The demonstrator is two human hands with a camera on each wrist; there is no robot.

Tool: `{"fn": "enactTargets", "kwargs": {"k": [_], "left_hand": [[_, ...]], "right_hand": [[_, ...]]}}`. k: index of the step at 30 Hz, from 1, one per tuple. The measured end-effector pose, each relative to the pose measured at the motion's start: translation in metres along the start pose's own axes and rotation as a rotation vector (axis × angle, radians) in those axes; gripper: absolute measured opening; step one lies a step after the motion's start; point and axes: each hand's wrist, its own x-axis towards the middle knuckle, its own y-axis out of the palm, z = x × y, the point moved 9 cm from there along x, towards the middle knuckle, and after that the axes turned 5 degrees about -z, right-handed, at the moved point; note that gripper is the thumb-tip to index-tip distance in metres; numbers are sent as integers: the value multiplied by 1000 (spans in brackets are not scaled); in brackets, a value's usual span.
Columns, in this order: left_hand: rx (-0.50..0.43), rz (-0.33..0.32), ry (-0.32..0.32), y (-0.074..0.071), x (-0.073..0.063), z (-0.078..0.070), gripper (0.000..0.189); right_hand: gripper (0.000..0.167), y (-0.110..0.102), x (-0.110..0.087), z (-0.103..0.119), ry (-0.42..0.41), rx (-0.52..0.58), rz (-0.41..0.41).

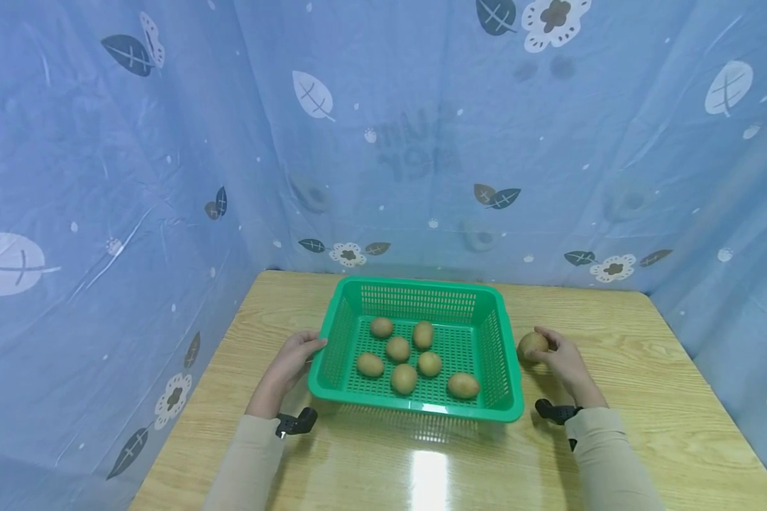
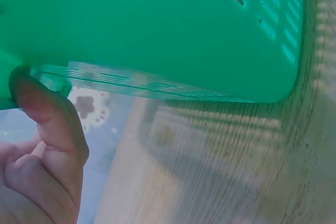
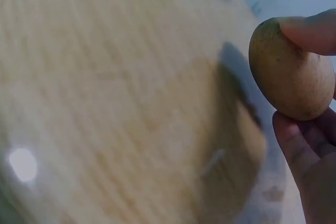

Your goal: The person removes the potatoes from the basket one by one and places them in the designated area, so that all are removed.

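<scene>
Right hand (image 1: 563,360): thumb and fingertips spread to one potato's girth, pinching that held potato (image 1: 531,347) just outside the right rim of the green plastic basket (image 1: 415,405). Left hand (image 1: 290,362): thumb and fingers closed on the basket's left rim. Seven potatoes (image 1: 398,349): loose on the basket floor, with gaps to every wall. Wood-grain table (image 1: 651,404): bare surface from right hand to right edge; back edge near the basket's far rim.

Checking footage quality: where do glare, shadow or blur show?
Head: bright glare on the glossy pale wooden table; left wrist: the green perforated plastic basket throws a slotted shadow; right wrist: round glare at lower left, and blurred wood grain behind the sharper brown oval potato.
</scene>
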Motion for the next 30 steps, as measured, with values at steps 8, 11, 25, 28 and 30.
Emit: {"fn": "enactTargets", "kwargs": {"k": [8,11,25,28,30], "left_hand": [[22,4,15,0,0,0,41],[7,4,3,0,0,1,39],[-22,-3,-17,-1,-3,2,35],[-28,19,-11,0,-2,1,34],[-24,37,-8,2,1,-1,35]], "right_hand": [[74,6,-1,-5,28,-2,11],[74,6,-1,-3,30,2,15],[85,9,-1,-3,66,-4,51],[86,8,-2,-4,76,-6,48],[88,7,-3,-7,79,5,45]]}}
